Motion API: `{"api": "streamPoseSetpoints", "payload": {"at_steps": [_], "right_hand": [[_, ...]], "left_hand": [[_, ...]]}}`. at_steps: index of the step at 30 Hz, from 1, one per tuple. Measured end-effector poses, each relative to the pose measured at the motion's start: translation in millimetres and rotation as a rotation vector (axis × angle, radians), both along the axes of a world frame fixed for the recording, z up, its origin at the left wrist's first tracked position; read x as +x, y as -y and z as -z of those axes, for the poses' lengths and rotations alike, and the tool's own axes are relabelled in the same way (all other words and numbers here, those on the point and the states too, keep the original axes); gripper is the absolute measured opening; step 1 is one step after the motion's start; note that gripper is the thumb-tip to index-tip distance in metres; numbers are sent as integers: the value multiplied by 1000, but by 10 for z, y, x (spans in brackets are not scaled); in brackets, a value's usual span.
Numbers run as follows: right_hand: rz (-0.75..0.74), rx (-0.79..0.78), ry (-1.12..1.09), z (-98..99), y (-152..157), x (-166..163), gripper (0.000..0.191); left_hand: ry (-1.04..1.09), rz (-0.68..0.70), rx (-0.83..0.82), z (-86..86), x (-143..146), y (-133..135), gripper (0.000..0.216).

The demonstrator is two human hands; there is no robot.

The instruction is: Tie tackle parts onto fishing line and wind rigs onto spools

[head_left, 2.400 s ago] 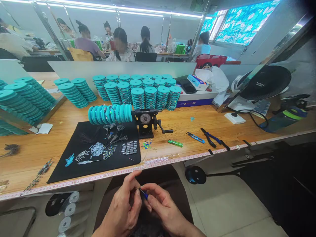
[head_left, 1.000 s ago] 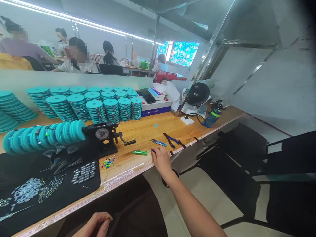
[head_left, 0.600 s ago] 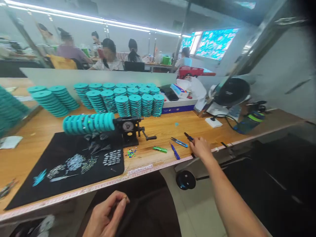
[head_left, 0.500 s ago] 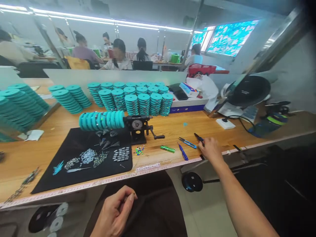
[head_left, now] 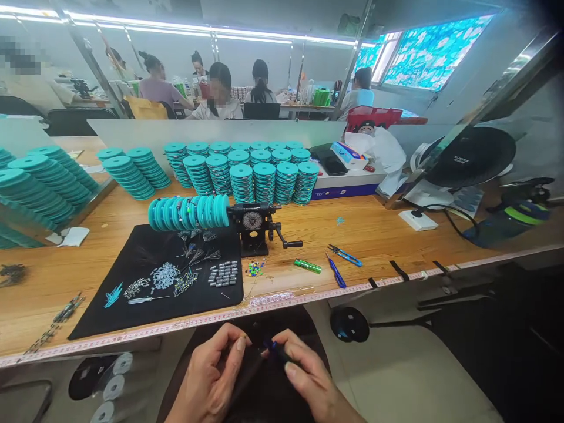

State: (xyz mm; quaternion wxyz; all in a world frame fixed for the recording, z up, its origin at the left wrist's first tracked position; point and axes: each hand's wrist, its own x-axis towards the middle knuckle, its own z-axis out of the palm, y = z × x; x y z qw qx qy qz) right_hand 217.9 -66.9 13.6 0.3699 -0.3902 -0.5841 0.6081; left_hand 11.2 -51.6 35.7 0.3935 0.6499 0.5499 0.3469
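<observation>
In front of the table edge, over my dark lap, my left hand (head_left: 214,373) is closed in a pinch; a tiny yellowish bit shows at its fingertips, too small to name. Close to its right, my right hand (head_left: 311,373) wraps round a dark slim hand tool (head_left: 274,349), whose bluish end points toward the left fingertips. Its exact kind I cannot make out. Ahead on the table lie thread snips with blue handles (head_left: 346,255), a blue pen-like tool (head_left: 336,271) and a green tube (head_left: 307,266).
A hand-cranked winder (head_left: 253,223) carries a row of turquoise spools (head_left: 189,212). Below it, a black mat (head_left: 145,314) bears piles of small parts. Stacked turquoise spools (head_left: 242,185) line the back. A black round fan (head_left: 473,157) stands right; several people sit beyond the partition.
My right hand has picked the dark tool up from the table's right side and brought it left, beside my left hand. My left hand keeps its pinch.
</observation>
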Motion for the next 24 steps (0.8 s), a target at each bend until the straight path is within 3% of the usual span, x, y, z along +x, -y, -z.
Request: {"api": "streamPoseSetpoints", "payload": {"at_steps": [8,15,19,22,24], "right_hand": [[-79,147,134,139,-8,-34,23],[-44,252,223,148,25,-69,18],[147,168,179,321,115,-218,35],[420,-69,32,394,142,-306,40],[615,-185,-63,362,124,-291,38]], "left_hand": [[12,19,-50,45,-6,31,31],[-50,92,-118,45,-45,-14,33],[-140,106,54,153,8,38,25],[-254,138,325,320,74,148,19],[-241,160,356,384,91,187,20]]}}
